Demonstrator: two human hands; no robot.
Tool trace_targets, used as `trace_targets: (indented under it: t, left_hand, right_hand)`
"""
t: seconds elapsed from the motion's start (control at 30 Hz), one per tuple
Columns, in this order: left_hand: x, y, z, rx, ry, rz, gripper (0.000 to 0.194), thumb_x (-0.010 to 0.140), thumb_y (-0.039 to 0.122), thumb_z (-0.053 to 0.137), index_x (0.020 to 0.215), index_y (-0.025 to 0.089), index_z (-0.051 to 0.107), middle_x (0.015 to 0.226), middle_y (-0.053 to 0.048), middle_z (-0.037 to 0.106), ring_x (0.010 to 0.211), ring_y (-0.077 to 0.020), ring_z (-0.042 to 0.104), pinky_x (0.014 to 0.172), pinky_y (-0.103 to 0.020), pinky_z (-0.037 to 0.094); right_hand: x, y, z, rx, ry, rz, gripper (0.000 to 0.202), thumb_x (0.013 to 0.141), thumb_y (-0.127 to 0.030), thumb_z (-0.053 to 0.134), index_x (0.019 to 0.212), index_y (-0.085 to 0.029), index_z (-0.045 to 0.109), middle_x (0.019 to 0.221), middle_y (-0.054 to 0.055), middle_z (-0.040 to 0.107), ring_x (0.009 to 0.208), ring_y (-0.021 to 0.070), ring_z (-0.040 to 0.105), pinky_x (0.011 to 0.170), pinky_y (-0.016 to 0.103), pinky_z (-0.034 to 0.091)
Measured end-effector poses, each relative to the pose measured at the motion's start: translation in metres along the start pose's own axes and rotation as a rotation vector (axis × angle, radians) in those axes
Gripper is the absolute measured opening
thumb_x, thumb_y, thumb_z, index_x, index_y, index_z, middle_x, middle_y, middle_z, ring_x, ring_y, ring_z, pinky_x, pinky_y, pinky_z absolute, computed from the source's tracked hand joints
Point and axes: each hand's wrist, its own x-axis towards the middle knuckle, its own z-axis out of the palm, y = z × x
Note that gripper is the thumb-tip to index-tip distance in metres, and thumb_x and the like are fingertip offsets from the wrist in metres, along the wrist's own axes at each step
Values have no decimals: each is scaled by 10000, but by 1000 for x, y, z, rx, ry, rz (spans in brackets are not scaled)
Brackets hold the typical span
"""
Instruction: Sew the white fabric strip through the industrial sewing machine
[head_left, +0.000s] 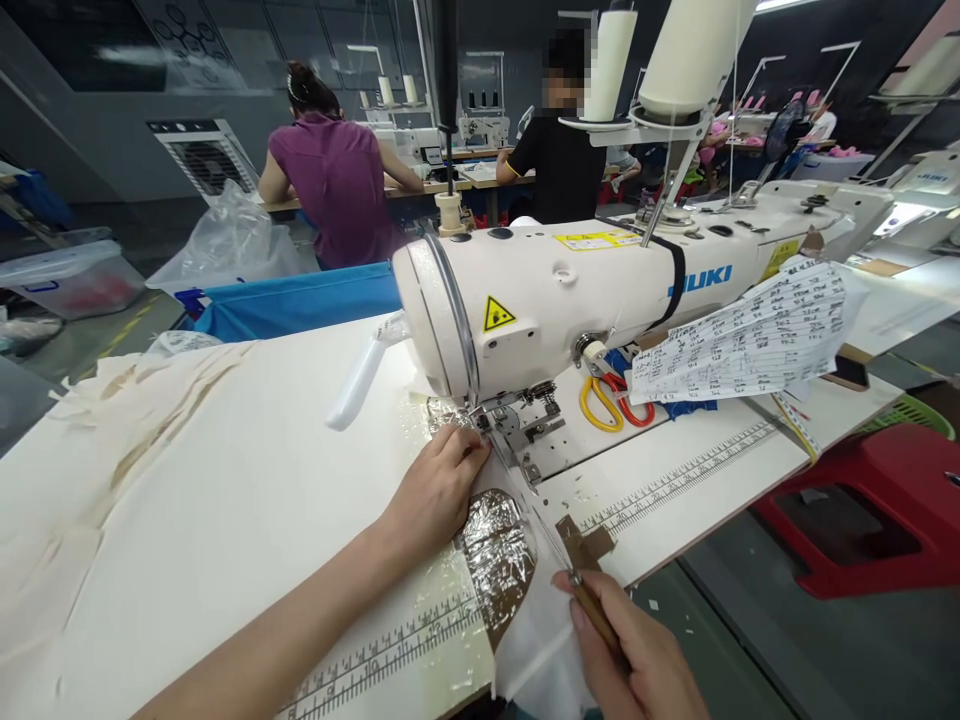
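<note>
My left hand (442, 485) is beside the needle area of a white sewing machine (525, 310), its fingers closed together on thin white fabric (540, 635). The fabric runs from the needle area down over the table's front edge. My right hand (637, 650) grips the wooden handle of an awl (596, 615). Its thin metal shaft slants up and left over the fabric toward the machine. Shiny clear tape over a brown patch (499, 560) covers the table beside my left wrist. My left fingertips are partly hidden against the cloth.
Yellow- and red-handled scissors (607, 402) lie behind the needle area. Handwritten paper sheets (750, 335) hang against the machine. Cream fabric pieces (112, 440) are piled at left. A red stool (877, 510) stands at right. Two people sit at machines ahead, beyond a blue cloth bin (300, 300).
</note>
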Motion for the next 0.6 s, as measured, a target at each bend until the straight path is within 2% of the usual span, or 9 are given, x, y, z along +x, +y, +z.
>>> trace_targets:
  t: [0.17, 0.27, 0.4, 0.5, 0.6]
  left_hand:
    - [-3, -7, -1, -167, 14, 78, 397, 895, -51, 364, 1178, 131, 574, 1078, -120, 623, 982, -225, 561, 820, -399, 589]
    - [-5, -7, 1, -122, 5, 66, 380, 905, -21, 381, 1187, 143, 578, 1118, -129, 626, 1024, -247, 565, 832, -429, 581]
    - [-6, -5, 3, -8, -6, -16, 372, 906, 18, 402, 1212, 136, 576, 1178, -157, 604, 1101, -304, 548, 819, -474, 577]
    - [-7, -4, 1, -26, 15, -19, 354, 915, 21, 402, 1215, 114, 565, 1097, -146, 615, 1012, -273, 562, 778, -434, 583]
    - [-6, -3, -1, -102, 48, 35, 336, 909, -7, 394, 1173, 110, 566, 1029, -119, 629, 923, -223, 570, 766, -383, 579]
  right_hand:
    - [8, -1, -5, -153, -98, -93, 302, 1023, -298, 434, 1303, -267, 543, 1065, 81, 764, 885, 217, 752, 688, 250, 616]
    - [15, -7, -6, -237, -55, -191, 288, 1016, -234, 426, 1283, -256, 531, 1087, 73, 760, 928, 213, 754, 713, 246, 614]
    - [28, -16, -3, -309, 10, -356, 300, 1000, -156, 390, 1269, -204, 514, 1085, 101, 749, 945, 217, 752, 723, 256, 610]
    - [35, -19, 0, -327, 17, -393, 304, 996, -127, 361, 1256, -200, 500, 1057, 99, 737, 929, 210, 745, 723, 269, 608]
    - [39, -20, 2, -339, -13, -376, 311, 997, -128, 362, 1271, -206, 488, 1050, 94, 720, 900, 207, 737, 687, 272, 602]
